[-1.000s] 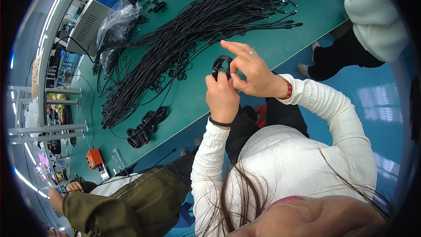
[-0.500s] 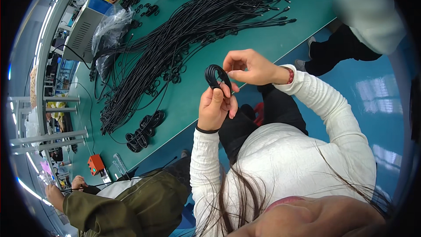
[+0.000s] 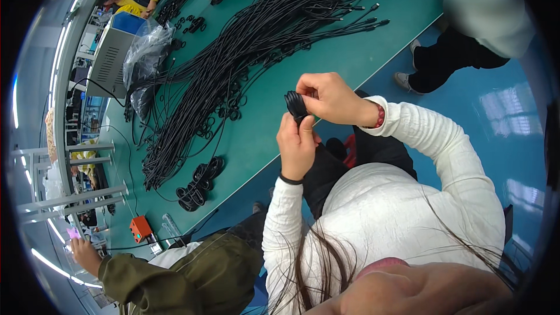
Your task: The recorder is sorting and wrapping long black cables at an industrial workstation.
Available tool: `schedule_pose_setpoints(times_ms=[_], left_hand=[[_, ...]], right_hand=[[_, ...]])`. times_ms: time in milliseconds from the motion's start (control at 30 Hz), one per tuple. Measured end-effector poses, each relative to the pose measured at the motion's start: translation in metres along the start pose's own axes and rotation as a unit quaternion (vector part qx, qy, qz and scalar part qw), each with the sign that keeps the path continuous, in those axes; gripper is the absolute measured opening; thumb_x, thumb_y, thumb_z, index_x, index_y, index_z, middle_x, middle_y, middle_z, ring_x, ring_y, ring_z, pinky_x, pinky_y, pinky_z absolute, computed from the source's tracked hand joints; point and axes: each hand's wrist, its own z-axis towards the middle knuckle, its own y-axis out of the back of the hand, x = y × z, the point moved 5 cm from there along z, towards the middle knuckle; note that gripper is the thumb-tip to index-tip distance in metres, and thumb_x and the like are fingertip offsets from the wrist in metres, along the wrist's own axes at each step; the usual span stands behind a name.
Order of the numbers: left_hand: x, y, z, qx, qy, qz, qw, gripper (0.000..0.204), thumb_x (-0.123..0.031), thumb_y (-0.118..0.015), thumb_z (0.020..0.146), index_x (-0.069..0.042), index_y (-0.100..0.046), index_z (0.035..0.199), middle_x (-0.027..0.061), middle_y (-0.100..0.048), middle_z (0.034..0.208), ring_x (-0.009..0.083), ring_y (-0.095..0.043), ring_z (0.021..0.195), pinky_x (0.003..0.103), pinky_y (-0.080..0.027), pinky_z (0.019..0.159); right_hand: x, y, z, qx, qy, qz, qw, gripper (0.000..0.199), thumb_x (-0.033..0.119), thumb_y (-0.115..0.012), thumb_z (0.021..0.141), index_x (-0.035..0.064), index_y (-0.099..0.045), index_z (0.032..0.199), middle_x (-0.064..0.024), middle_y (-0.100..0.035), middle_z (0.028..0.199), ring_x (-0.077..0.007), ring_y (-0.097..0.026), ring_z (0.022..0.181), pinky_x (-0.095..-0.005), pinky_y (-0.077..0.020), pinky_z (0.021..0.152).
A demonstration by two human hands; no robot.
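Observation:
A tightly coiled black cable [image 3: 295,104] is held up between my two hands, just off the table's near edge. My left hand [image 3: 297,147] grips it from below, thumb and fingers closed round its lower end. From the right, my right hand [image 3: 333,98] pinches the coil's side with bent fingers; the fingertips are partly hidden. Beyond my hands lies a long bundle of loose black cables [image 3: 227,52] with plugs at its right end. Small black rings [image 3: 232,108] are scattered along the bundle. Several coiled cables [image 3: 201,181] lie at the table's near left.
The green table [image 3: 350,61] runs diagonally past me. On it are a clear plastic bag [image 3: 146,52], a grey box-shaped machine [image 3: 111,52] and an orange device [image 3: 140,228]. A co-worker's olive sleeve [image 3: 146,280] is close on my left; another person [image 3: 490,11] stands at the right.
The coil has turned from an open loop to a narrow side-on bundle. My right hand has closed in onto it, and my left hand's fingers have wrapped round its lower end.

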Motion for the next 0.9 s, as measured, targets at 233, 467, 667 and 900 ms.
schedule_pose_setpoints(times_ms=[233, 467, 667, 900], left_hand=[[-0.013, -0.004, 0.006, -0.068, -0.197, 0.322, 0.923, 0.013, -0.011, -0.052, 0.096, 0.001, -0.051, 0.091, 0.0084, -0.056, 0.077, 0.0138, -0.053, 0.048, 0.025, -0.042, 0.044], [0.006, -0.001, 0.003, 0.030, -0.084, 0.254, 0.963, 0.016, -0.014, -0.054, 0.096, 0.001, -0.054, 0.091, 0.0096, -0.058, 0.082, 0.0143, -0.052, 0.046, 0.024, -0.041, 0.043], [0.005, 0.005, 0.000, 0.048, 0.054, -0.159, 0.985, 0.019, -0.017, -0.054, 0.097, 0.001, -0.056, 0.093, 0.0127, -0.061, 0.090, 0.0152, -0.052, 0.045, 0.023, -0.041, 0.043], [0.007, 0.003, 0.001, 0.116, 0.060, -0.161, 0.978, 0.024, -0.019, -0.053, 0.098, 0.005, -0.058, 0.101, 0.0142, -0.063, 0.092, 0.0156, -0.057, 0.050, 0.021, -0.044, 0.044]], right_hand=[[-0.013, 0.007, -0.003, 0.003, -0.029, 0.055, 0.998, 0.003, 0.002, -0.061, 0.076, 0.0015, -0.060, 0.073, -0.0044, -0.060, 0.063, -0.0132, -0.047, 0.049, -0.0246, -0.0368, 0.046], [-0.014, 0.011, 0.006, 0.148, -0.020, -0.083, 0.985, 0.001, 0.002, -0.061, 0.078, 0.0010, -0.061, 0.077, -0.0040, -0.063, 0.070, -0.0104, -0.046, 0.053, -0.0211, -0.0370, 0.048], [-0.011, 0.015, 0.009, 0.228, -0.036, 0.071, 0.970, 0.013, 0.004, -0.059, 0.082, -0.0001, -0.062, 0.094, -0.0075, -0.067, 0.086, -0.0107, -0.049, 0.056, -0.0205, -0.0398, 0.050], [-0.010, -0.003, -0.005, 0.206, -0.079, 0.244, 0.944, 0.030, 0.015, -0.055, 0.093, -0.0001, -0.054, 0.119, -0.0118, -0.065, 0.105, -0.0113, -0.054, 0.064, -0.0204, -0.0443, 0.054]])
